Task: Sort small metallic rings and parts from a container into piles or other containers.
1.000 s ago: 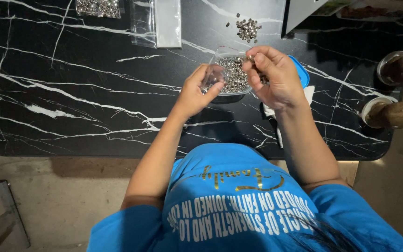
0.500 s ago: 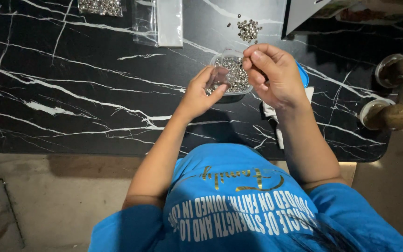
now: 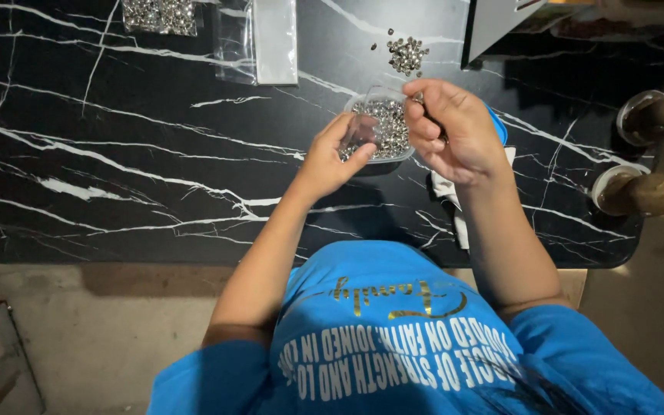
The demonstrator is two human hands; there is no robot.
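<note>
Bag (image 3: 382,127) of small silver beads, clear plastic, is held above the black marble table (image 3: 117,154). Left hand (image 3: 330,157) pinches its near edge; right hand (image 3: 455,131) is curled closed at its mouth. Loose bead pile (image 3: 406,54) lies beyond the bag, unbagged.

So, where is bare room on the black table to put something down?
Left of the left hand, the marble table lies bare below the plastic bags. It is crowded around the clear tub of beads, the right hand and the loose bead pile.
</note>
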